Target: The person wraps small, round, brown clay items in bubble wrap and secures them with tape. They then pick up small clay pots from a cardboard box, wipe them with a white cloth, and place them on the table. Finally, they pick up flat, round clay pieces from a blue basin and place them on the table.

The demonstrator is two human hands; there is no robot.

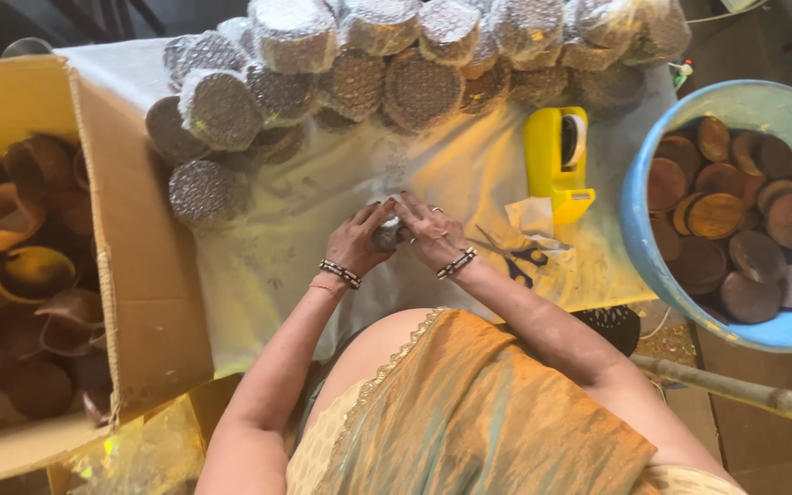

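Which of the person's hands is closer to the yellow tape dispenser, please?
The right hand. It lies beside the scissors, just below-left of the yellow tape dispenser; the left hand sits farther off, beyond the small wrapped piece both hold.

Illumination is warm and uneven. A yellow cast covers the white cloth (268,266) at centre. Glare brightens the bubble-wrapped bundles (414,55) along the top edge. The cardboard box (130,275) interior at left lies in shadow. Upper corners are dark. Detail is soft overall, with slight wide-angle curvature at the frame edges.
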